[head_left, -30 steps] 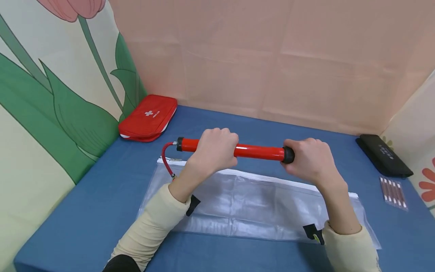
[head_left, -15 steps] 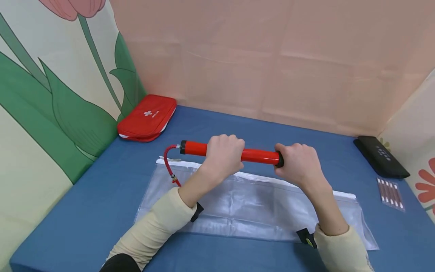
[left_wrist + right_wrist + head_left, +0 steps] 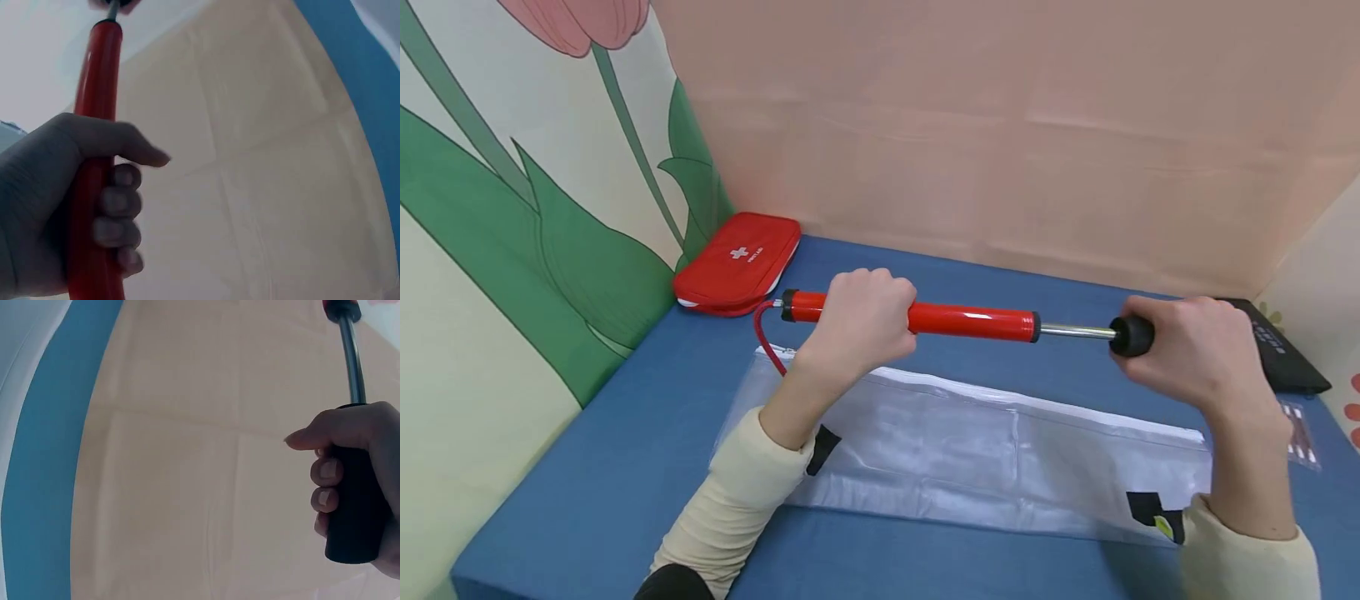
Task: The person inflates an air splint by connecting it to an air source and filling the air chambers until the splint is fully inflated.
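A red hand pump (image 3: 973,322) is held level in the air above the table. My left hand (image 3: 868,321) grips its barrel, fingers wrapped round it and thumb across, as the left wrist view also shows. My right hand (image 3: 1202,346) grips the black handle (image 3: 355,506) at the other end. A length of metal rod (image 3: 1077,331) shows between barrel and handle. From the barrel's left end a red hose (image 3: 763,337) curves down and passes behind my left forearm. Below lies a clear plastic zip bag (image 3: 955,442) with a white top edge.
A red first aid pouch (image 3: 737,262) lies at the back left of the blue table (image 3: 625,467). On the right are a black case (image 3: 1273,346) and a small packet of swabs (image 3: 1300,433), both partly behind my right arm. A beige wall covering (image 3: 1000,150) rises behind.
The handle first went in against the barrel as my hands came together. Now my right hand has pulled it out to the right, exposing the rod; my left hand has shifted slightly left.
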Tool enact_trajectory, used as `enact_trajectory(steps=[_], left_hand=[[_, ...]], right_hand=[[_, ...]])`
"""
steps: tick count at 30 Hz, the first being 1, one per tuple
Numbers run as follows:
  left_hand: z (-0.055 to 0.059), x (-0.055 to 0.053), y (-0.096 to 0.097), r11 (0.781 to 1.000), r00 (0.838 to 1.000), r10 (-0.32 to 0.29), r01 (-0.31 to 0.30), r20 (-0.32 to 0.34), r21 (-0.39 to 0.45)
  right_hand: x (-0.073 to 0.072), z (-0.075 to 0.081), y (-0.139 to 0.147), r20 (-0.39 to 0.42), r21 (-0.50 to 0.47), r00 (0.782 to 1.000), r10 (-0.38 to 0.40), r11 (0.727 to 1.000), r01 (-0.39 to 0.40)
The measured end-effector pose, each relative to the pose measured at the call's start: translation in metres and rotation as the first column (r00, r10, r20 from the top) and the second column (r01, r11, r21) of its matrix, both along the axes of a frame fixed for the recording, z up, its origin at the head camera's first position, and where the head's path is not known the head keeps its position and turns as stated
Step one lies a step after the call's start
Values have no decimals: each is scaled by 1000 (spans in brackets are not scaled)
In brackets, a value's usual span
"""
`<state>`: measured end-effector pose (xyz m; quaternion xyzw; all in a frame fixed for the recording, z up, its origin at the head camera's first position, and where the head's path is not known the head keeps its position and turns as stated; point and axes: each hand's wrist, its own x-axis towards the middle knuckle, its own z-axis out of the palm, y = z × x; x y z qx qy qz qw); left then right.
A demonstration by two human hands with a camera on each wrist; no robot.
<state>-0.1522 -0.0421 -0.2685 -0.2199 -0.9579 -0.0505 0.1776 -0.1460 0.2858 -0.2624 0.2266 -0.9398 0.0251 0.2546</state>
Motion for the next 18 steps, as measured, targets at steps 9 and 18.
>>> enact_trajectory(steps=[9,18], left_hand=[[-24,8,24,994,998,-14,6,-68,-109],[-34,14,30,996,1000,14,-14,3,-89]], right_hand=[[17,-17,-12,171,56,985,-22,998,13],[19,-32,-61,162,93,987,17,995,-32]])
